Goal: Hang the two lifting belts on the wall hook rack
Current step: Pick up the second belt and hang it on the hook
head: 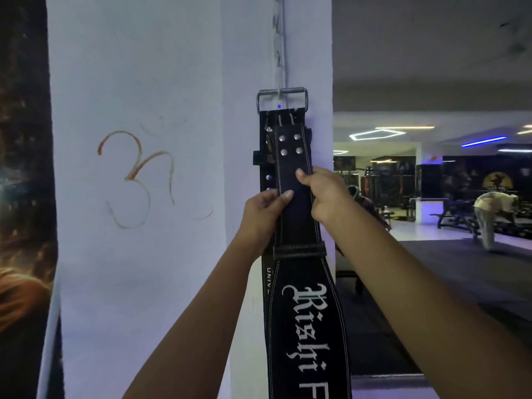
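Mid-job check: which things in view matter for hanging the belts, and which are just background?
Job:
- front belt, gripped by left hand and right hand
- its metal buckle on the hook
- second belt behind it

Background:
- orange wall marking
- poster
- gym benches
- bending person

front belt: hangs by buckle on hook | left hand, right hand: both grip strap | second belt: behind
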Available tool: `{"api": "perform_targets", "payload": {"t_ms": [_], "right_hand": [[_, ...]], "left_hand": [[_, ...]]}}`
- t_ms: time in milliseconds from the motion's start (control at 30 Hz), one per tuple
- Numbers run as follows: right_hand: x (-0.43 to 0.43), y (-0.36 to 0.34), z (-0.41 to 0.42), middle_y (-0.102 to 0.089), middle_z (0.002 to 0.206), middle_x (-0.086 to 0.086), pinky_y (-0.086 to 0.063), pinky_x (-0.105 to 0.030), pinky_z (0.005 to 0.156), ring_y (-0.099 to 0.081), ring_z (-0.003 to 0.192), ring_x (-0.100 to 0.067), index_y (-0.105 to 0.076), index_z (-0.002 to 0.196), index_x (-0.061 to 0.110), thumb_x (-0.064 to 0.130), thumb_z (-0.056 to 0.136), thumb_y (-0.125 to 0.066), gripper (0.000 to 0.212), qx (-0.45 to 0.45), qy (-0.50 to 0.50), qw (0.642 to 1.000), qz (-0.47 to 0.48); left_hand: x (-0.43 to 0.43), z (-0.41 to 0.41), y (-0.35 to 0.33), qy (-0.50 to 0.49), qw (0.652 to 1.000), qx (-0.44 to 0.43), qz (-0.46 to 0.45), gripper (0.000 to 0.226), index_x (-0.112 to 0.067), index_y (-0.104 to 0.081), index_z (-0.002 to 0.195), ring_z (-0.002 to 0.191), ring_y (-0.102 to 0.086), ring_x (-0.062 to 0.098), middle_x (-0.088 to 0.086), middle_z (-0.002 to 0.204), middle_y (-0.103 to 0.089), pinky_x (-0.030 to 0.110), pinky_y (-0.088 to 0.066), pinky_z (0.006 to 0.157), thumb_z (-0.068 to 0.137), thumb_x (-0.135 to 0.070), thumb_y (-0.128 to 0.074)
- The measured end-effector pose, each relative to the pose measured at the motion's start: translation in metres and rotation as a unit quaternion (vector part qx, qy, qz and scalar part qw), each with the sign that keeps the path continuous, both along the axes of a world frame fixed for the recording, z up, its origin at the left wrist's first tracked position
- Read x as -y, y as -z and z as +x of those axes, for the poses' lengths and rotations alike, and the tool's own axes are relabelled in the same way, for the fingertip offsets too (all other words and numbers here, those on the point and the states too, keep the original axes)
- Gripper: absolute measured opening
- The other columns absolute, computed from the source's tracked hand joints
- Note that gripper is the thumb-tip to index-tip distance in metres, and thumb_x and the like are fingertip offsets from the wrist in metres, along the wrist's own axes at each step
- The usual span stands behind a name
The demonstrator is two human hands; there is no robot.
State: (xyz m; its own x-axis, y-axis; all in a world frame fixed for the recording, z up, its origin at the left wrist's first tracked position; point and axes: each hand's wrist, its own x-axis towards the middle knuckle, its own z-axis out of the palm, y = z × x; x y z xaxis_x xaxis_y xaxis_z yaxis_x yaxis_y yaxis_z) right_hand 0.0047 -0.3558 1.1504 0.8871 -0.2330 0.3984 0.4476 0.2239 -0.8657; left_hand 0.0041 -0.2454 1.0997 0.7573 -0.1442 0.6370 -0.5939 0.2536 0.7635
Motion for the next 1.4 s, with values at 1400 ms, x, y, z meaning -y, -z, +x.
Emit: {"api": "perform_targets", "payload": {"t_ms": [1400], "right_hand": [[0.009, -0.043, -0.014, -0.068, 0.086, -0.001, -0.053, -0.044, 0.093, -0.063, 0.086, -0.02, -0.067, 0.082, 0.017, 0.003, 0.086, -0.06, 0.016, 0.086, 0.008, 0.996, 0.028]], "left_hand": [[-0.016, 0.008, 0.001, 0.093, 0.994, -0.051, -0.002, 0.046, -0.016, -0.052, 0.126, 0.097, -0.067, 0.014, -0.003, 0.113, -0.066, 0.027, -0.057, 0.073, 0.092, -0.045, -0.043]]}}
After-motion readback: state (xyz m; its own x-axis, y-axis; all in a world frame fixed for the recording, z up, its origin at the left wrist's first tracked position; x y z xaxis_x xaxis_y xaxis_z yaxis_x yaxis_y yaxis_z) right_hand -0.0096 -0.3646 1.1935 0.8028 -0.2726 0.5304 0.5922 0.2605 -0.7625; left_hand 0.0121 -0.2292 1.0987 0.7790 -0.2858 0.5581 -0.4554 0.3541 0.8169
